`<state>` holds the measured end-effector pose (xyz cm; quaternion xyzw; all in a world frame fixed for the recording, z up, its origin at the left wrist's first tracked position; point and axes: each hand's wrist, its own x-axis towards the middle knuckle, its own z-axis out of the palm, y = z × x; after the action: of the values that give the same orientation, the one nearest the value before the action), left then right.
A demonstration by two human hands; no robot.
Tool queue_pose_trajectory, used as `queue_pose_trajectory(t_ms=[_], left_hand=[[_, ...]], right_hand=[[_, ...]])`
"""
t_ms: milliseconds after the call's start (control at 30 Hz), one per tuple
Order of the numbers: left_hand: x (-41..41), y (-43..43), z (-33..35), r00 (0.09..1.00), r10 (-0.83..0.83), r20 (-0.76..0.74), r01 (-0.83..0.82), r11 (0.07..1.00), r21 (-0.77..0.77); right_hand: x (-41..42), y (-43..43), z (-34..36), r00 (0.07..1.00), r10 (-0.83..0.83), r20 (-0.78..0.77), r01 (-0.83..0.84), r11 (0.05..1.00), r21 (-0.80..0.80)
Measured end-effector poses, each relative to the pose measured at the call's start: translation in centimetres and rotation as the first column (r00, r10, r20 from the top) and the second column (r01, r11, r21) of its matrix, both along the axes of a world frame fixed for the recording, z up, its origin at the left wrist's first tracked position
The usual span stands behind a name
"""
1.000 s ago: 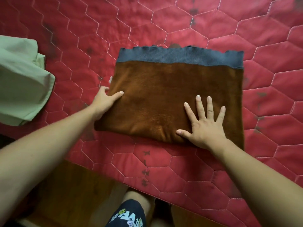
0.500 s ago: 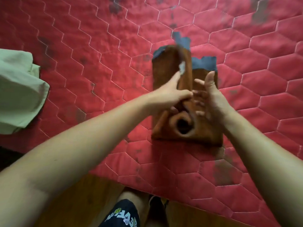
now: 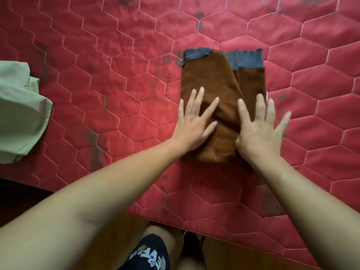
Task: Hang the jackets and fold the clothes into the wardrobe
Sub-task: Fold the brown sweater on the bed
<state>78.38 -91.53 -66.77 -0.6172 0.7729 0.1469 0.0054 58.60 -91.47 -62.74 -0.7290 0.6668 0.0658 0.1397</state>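
Pressing the folded brown garment (image 3: pixel 212 82) with straight, spread fingers, left hand (image 3: pixel 194 121) and right hand (image 3: pixel 261 131) grip nothing; a green garment (image 3: pixel 19 114) lies well apart on the red quilt (image 3: pixel 116 55).

- The folded garment (image 3: pixel 210 80) is coloured a plain rusty brown, with no print on it.
- Its ribbed band (image 3: pixel 247 59), along the far edge, is coloured a dull blue-grey and is marked by fine ribs.
- The bed cover (image 3: pixel 116 75) is dyed a deep red and quilted in a hexagon pattern, with the outlines stitched in pale thread. Dark smudges are scattered over it.
- The bundle of cloth (image 3: pixel 17 117) at the left edge is coloured a plain pale green.
- The shorts (image 3: pixel 150 254) are dark, nearly black, and printed with cartoon figures and letters in yellow and white.
- The floor (image 3: pixel 233 256) is seen in a warm brown wood grain.
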Motion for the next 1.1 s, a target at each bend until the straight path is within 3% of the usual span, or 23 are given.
queue_pose_trajectory(t_ms=[67, 100, 200, 333, 433, 567, 667, 733, 800, 867, 967, 1033, 1100], left_hand=[[0.1, -2.0, -0.8, 0.997, -0.022, 0.073, 0.023, 1.0, -0.017], [0.0, -2.7, -1.3, 0.994, -0.042, 0.102, 0.044, 0.999, -0.011], [-0.3, -3.4, -2.8, 0.991, -0.064, 0.119, 0.061, 0.998, 0.033], [-0.1, -3.7, -2.4, 0.992, -0.067, 0.108, 0.06, 0.996, 0.069], [-0.7, -2.5, -1.3, 0.996, 0.006, 0.086, -0.011, 0.998, 0.056], [-1.0, 2.1, -1.9, 0.999, -0.011, 0.047, 0.007, 0.998, 0.067], [-0.7, 2.8, -2.6, 0.999, 0.034, 0.026, -0.036, 0.997, 0.075], [-0.7, 2.4, -2.5, 0.998, 0.054, -0.04, -0.05, 0.994, 0.096], [-0.4, 2.3, -2.6, 0.968, 0.144, -0.205, -0.125, 0.987, 0.104], [-0.1, 2.0, -2.6, 0.849, 0.323, -0.418, -0.31, 0.945, 0.1], [0.1, 0.6, -1.9, 0.519, 0.599, -0.61, -0.609, 0.76, 0.228], [0.7, -1.0, -1.2, 0.242, 0.755, -0.609, -0.675, 0.582, 0.454], [1.9, -2.4, -0.5, 0.011, 0.844, -0.536, -0.576, 0.444, 0.686]], right_hand=[[0.9, 0.0, -1.2, 0.993, 0.108, 0.038, -0.105, 0.991, -0.077], [1.0, 0.4, -2.1, 0.993, 0.105, 0.054, -0.103, 0.994, -0.04], [0.0, 1.3, -4.9, 0.997, -0.001, 0.072, -0.014, 0.978, 0.209], [-0.1, 0.3, -4.9, 0.992, -0.013, 0.124, -0.021, 0.961, 0.275], [-0.8, 1.0, -3.7, 0.95, -0.14, 0.277, 0.067, 0.964, 0.256], [-2.0, 3.0, -4.6, 0.983, -0.081, 0.165, 0.046, 0.978, 0.205], [-1.6, 2.4, -5.6, 0.983, -0.087, 0.162, 0.053, 0.978, 0.203], [-1.7, 2.3, -5.2, 0.942, -0.188, 0.278, 0.133, 0.969, 0.207], [-2.0, 1.7, -4.1, 0.784, -0.397, 0.477, 0.314, 0.917, 0.248], [-2.3, 0.3, -3.4, 0.6, -0.546, 0.585, 0.444, 0.835, 0.324], [-2.6, -2.6, -2.8, 0.38, -0.731, 0.567, 0.502, 0.678, 0.538], [-3.2, -4.2, -2.1, 0.262, -0.803, 0.536, 0.379, 0.596, 0.707], [-3.3, -5.0, -0.6, 0.218, -0.853, 0.475, 0.2, 0.515, 0.833]])
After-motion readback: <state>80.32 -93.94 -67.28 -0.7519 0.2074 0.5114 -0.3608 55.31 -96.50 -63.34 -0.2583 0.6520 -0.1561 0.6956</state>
